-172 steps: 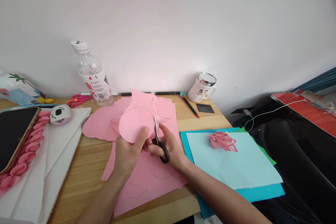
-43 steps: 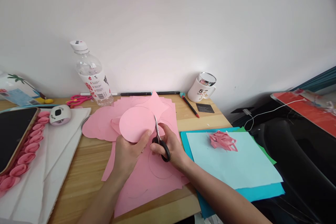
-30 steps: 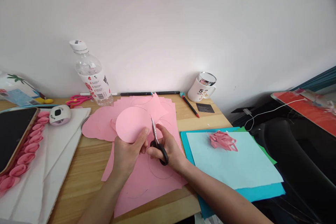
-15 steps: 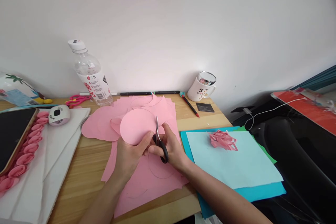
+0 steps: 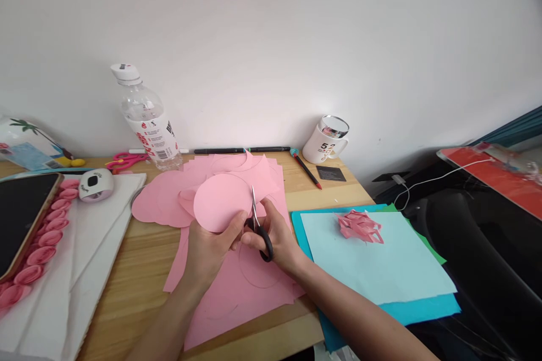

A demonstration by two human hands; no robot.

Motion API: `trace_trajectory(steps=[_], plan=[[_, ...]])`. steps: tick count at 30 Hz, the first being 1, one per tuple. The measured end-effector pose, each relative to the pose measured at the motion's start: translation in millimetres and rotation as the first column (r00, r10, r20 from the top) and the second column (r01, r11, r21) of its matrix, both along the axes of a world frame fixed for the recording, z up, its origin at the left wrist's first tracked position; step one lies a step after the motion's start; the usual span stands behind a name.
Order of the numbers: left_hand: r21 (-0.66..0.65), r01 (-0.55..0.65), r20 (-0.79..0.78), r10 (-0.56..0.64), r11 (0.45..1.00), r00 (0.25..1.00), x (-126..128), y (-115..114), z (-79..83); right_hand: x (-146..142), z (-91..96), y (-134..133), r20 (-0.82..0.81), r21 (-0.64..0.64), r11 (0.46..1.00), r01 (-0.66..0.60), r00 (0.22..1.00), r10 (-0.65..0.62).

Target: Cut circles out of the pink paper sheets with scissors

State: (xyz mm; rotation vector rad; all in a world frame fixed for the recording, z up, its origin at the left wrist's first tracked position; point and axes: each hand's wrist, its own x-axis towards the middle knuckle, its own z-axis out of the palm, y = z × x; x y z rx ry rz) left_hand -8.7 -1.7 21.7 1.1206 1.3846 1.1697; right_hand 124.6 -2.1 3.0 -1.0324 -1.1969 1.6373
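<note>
My left hand [image 5: 208,249] pinches the lower edge of a pink paper circle [image 5: 221,202] and holds it up above a stack of pink paper sheets [image 5: 237,287] on the wooden desk [image 5: 127,282]. My right hand [image 5: 275,237] grips black-handled scissors [image 5: 259,227], whose blades point up along the circle's right edge. Offcut pink paper [image 5: 258,172] hangs behind the circle. Pencilled circles show on the sheet below.
A plastic water bottle [image 5: 146,121] and a white mug [image 5: 327,142] stand by the wall. Pink scissors [image 5: 125,161], a paper punch [image 5: 95,185], pink paper rolls [image 5: 40,242] and a dark tablet [image 5: 21,217] lie left. Light blue paper [image 5: 376,259] with pink scraps [image 5: 359,227] lies right. A pencil [image 5: 307,170] lies behind.
The pink circle has been turned bit by bit in my left hand while the scissors cut along its right edge. The offcut behind it has shifted. Both hands stay in about the same place.
</note>
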Motion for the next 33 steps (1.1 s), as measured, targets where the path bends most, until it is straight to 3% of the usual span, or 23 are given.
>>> trace_trajectory(steps=[16, 25, 33], plan=[[0.025, -0.048, -0.049, 0.049, 0.999, 0.998, -1.0, -0.4, -1.0, 2.4, -1.7, 0.7, 0.036, 0.006, 1.000, 0.004, 0.999, -0.004], [0.025, -0.070, 0.039, 0.069, 0.997, 0.997, -1.2, 1.2, -5.4, -0.1, -5.1, -1.4, 0.072, -0.017, 1.000, 0.007, 0.997, -0.006], [0.031, -0.023, -0.088, 0.025, 0.999, 0.996, -2.4, 1.2, -4.9, 1.9, -7.8, 1.3, -0.019, 0.035, 0.999, 0.026, 0.999, -0.026]])
